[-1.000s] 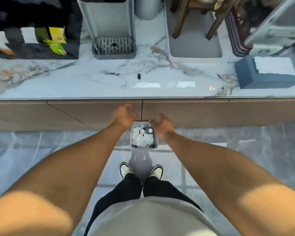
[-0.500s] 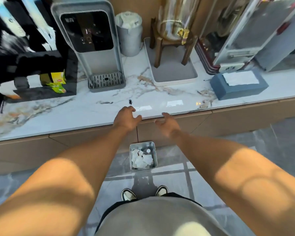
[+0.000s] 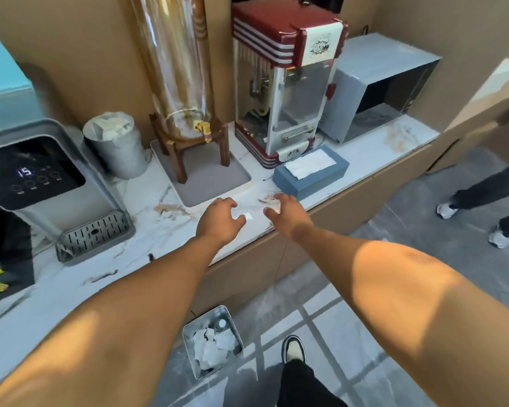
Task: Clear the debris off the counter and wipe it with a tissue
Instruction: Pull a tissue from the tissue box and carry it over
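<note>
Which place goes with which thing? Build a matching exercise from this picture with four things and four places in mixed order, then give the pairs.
Things
1. tissue box
2. metal bin
3. glass dispenser
4. left hand

Places
A. on the floor below the counter, holding crumpled tissues
B. on a wooden stand on a grey tray
C. over the counter's front edge, fingers spread, empty
D. in front of the red popcorn machine

Pairs: 1-D, 2-A, 3-B, 4-C
</note>
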`<action>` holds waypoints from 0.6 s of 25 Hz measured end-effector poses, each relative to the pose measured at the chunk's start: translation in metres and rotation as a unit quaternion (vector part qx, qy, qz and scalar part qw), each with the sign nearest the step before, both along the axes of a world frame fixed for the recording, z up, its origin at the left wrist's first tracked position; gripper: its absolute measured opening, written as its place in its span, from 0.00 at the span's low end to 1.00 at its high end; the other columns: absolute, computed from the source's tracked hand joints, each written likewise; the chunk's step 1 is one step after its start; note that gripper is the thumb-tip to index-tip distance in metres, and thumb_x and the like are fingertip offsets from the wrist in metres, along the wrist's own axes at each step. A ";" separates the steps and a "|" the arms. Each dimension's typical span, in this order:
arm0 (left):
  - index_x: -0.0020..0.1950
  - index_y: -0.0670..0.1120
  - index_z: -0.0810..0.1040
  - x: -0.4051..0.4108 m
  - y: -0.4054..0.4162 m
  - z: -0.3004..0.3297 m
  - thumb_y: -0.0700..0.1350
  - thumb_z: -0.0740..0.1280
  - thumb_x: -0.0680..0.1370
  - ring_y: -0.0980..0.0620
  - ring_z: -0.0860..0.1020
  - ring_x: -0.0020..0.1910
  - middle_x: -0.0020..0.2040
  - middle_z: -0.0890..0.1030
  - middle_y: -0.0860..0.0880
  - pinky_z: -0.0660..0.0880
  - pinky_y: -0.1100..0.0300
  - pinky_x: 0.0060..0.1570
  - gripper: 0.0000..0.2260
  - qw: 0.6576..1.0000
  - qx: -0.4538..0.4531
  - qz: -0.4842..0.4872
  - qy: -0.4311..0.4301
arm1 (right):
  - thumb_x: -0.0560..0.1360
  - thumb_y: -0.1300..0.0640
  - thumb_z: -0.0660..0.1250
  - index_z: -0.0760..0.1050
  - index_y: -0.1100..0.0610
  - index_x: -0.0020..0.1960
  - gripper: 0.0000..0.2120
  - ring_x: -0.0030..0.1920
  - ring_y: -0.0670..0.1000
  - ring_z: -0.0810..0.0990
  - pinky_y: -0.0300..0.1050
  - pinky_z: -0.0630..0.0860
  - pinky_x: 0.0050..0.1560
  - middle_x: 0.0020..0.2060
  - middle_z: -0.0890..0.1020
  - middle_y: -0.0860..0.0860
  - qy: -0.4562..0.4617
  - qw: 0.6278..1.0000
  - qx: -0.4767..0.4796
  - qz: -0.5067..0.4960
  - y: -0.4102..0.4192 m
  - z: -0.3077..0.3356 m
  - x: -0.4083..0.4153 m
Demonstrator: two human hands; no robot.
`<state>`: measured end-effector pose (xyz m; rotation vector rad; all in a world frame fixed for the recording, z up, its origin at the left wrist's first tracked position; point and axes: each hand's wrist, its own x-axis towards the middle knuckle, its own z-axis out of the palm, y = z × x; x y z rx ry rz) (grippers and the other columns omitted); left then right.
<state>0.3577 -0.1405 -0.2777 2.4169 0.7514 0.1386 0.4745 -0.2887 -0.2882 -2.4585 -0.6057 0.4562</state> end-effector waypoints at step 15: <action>0.59 0.45 0.81 0.266 -0.050 -0.022 0.45 0.68 0.78 0.43 0.78 0.59 0.60 0.80 0.43 0.76 0.51 0.59 0.11 0.998 0.032 -0.027 0.041 | 0.78 0.63 0.63 0.76 0.53 0.65 0.17 0.63 0.57 0.72 0.52 0.73 0.65 0.63 0.73 0.55 -0.067 0.996 -0.053 0.002 -0.059 -0.021 0.302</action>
